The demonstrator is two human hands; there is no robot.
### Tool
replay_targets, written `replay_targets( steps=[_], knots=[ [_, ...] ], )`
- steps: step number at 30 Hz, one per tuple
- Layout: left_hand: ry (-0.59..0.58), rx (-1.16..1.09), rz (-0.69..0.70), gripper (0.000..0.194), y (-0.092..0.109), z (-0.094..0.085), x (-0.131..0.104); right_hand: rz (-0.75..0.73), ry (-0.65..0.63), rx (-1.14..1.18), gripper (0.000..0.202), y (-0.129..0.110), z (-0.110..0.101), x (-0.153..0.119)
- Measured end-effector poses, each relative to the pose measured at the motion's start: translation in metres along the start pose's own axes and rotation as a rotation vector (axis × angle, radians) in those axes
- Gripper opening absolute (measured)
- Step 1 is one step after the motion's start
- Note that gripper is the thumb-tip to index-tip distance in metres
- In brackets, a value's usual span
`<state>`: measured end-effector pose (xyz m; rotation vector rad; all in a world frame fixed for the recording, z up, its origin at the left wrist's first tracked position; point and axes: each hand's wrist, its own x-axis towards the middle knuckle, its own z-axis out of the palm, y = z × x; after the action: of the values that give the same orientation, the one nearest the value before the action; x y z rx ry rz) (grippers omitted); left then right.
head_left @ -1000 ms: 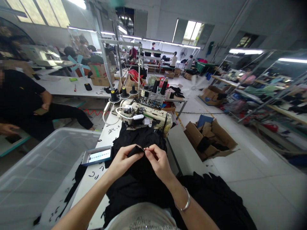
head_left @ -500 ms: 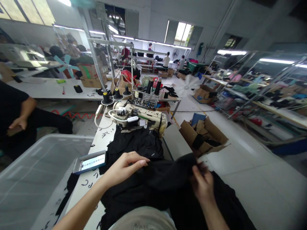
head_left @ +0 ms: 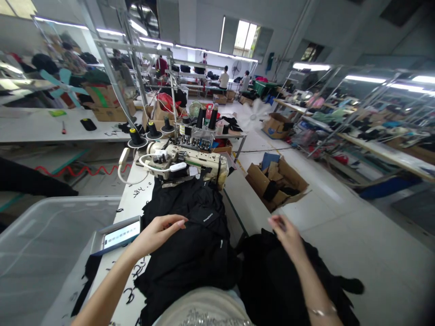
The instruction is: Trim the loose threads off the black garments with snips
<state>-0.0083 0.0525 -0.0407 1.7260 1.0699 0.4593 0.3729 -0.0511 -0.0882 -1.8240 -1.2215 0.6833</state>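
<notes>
**Two hands over two heaps of black cloth**

I count two hands, two dark fabric heaps, one sewing machine, one tablet and one clear bin. My left hand (head_left: 157, 232) rests on the near heap of black garments (head_left: 190, 244), fingers loosely curled and parted, gripping nothing that I can see. My right hand (head_left: 287, 231) hovers just above the second black heap (head_left: 288, 280), which spills off the worktop (head_left: 131, 206) edge to the right; it is blurred, and I cannot tell whether the fingers pinch any cloth. The near heap is soft, matte and crumpled, its long axis running away from me, from my lap toward the cream sewing machine (head_left: 185, 160) beyond the hands. Just left of the left hand lies a flat rectangular tablet (head_left: 117, 235) with a lit screen, and further left a translucent plastic bin (head_left: 44, 253). Four black thread cones (head_left: 136, 135) stand behind the machine
</notes>
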Motion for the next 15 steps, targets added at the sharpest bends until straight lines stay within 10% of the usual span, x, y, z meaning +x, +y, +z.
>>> replay_targets(
  steps=[5, 12, 15],
  knots=[
    [0.015, 0.011, -0.051, 0.037, -0.009, -0.002, -0.018, 0.017, -0.497, -0.09, 0.026, 0.011, 0.109, 0.003],
    [-0.034, -0.041, -0.093, 0.041, -0.049, 0.041, -0.026, -0.119, -0.657, -0.08, 0.009, -0.009, 0.138, -0.028],
    [-0.083, -0.012, -0.031, 0.083, -0.061, 0.074, -0.013, -0.217, -0.662, 0.025, 0.009, -0.041, 0.151, -0.029]
  ],
)
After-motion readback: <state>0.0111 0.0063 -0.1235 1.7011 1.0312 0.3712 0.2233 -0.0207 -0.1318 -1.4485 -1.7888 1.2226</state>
